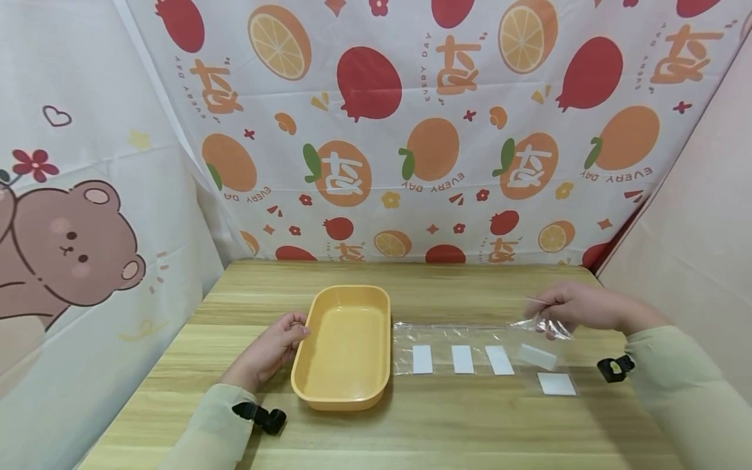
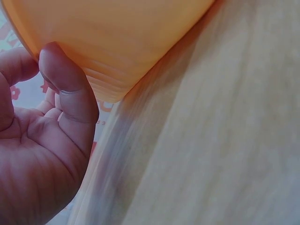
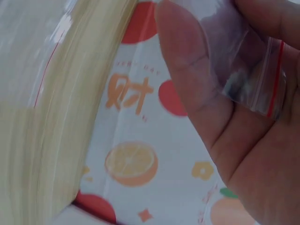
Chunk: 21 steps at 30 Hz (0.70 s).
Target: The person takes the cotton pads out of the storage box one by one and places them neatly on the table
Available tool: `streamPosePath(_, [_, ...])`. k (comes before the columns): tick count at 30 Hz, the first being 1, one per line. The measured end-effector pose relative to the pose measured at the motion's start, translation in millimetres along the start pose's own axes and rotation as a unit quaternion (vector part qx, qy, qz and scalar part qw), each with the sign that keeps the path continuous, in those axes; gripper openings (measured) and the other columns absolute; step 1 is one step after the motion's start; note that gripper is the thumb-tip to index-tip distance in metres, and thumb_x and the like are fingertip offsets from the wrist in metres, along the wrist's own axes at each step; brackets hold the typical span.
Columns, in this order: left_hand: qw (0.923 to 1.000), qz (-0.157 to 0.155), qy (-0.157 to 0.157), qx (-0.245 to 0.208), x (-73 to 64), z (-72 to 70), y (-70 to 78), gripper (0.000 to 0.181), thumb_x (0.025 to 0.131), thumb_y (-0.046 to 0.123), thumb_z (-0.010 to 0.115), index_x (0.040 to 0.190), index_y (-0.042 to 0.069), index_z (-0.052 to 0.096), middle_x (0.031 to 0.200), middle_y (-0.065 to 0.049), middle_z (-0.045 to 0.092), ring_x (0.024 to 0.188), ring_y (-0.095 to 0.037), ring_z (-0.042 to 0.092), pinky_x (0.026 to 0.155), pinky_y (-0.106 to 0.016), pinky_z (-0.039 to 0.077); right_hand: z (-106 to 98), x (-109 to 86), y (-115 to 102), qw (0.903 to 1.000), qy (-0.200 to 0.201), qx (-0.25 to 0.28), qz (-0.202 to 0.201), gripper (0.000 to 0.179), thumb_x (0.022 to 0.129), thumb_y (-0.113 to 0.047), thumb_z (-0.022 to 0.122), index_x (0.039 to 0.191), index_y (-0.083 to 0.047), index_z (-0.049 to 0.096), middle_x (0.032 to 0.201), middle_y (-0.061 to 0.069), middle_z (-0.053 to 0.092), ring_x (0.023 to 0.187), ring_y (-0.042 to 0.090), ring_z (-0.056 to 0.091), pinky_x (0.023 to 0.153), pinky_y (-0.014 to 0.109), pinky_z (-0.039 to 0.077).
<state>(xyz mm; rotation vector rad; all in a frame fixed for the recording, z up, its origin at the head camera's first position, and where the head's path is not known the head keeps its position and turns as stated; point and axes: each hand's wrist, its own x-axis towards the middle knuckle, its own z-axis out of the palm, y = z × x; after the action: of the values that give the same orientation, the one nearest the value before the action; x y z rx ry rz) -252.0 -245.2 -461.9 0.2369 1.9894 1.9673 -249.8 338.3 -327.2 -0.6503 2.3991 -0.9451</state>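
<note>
At the table's middle, my left hand (image 1: pixel 270 349) grips the left side of a yellow rectangular tray (image 1: pixel 341 352); the left wrist view has thumb and finger pinching its rim (image 2: pixel 28 33). Nothing shows inside the tray. On the right, my right hand (image 1: pixel 593 308) holds a small clear zip bag (image 1: pixel 555 328) just above the table. Its red seal line shows in the right wrist view, where the bag (image 3: pixel 234 61) lies between thumb and fingers, with a small dark spot near the seal. Below and left of that hand lie several clear bags (image 1: pixel 440 334) with white labels (image 1: pixel 462 359), overlapping in a row.
The wooden table (image 1: pixel 446 431) ends at a fruit-printed cloth (image 1: pixel 382 189) behind it. A bear-printed cloth (image 1: pixel 70 241) hangs on the left, and a plain pale one (image 1: pixel 693 248) on the right. The row of bags reaches the tray's right side.
</note>
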Motion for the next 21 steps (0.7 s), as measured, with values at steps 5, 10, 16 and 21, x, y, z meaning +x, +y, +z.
streamPosePath(5, [1.0000,-0.001,0.001,-0.001,-0.5,0.0,0.3,0.034,0.104,0.010,0.051,0.128,-0.008,0.034,0.098,-0.007,0.059,0.085,-0.012,0.063,0.074,-0.031,0.058,-4.9,-18.9,13.7,0.9995,-0.021,0.000,0.023,0.025,0.100,-0.003,0.054,0.117,-0.007,0.072,0.089,0.012,0.071,0.078,0.029,0.068,0.062,0.038,0.058])
streamPosePath(10, [1.0000,-0.002,0.005,0.001,-1.4,-1.3,1.1,0.035,0.105,0.011,0.050,0.130,-0.008,0.033,0.099,-0.007,0.060,0.086,-0.013,0.065,0.074,-0.031,0.058,-13.0,-33.2,27.5,0.9979,-0.049,0.022,0.037,0.024,0.101,-0.004,0.053,0.116,-0.005,0.071,0.086,0.011,0.068,0.071,0.020,0.064,0.060,0.034,0.056])
streamPosePath(16, [1.0000,0.001,0.004,0.003,-1.1,-1.4,1.3,0.035,0.105,0.010,0.050,0.130,-0.008,0.034,0.099,-0.007,0.060,0.086,-0.013,0.064,0.074,-0.031,0.058,-15.3,-34.6,53.3,0.9923,-0.060,0.044,0.099,0.023,0.097,-0.002,0.054,0.111,-0.006,0.072,0.083,0.011,0.066,0.058,0.013,0.055,0.053,0.026,0.049])
streamPosePath(21, [1.0000,0.000,0.002,0.002,-1.1,-0.3,0.4,0.034,0.104,0.011,0.051,0.128,-0.007,0.035,0.098,-0.006,0.060,0.086,-0.013,0.064,0.074,-0.031,0.058,-6.9,-25.1,78.0,0.9879,-0.045,0.003,0.148,0.020,0.091,0.002,0.056,0.099,-0.007,0.072,0.077,0.005,0.062,0.060,0.015,0.053,0.053,0.024,0.044])
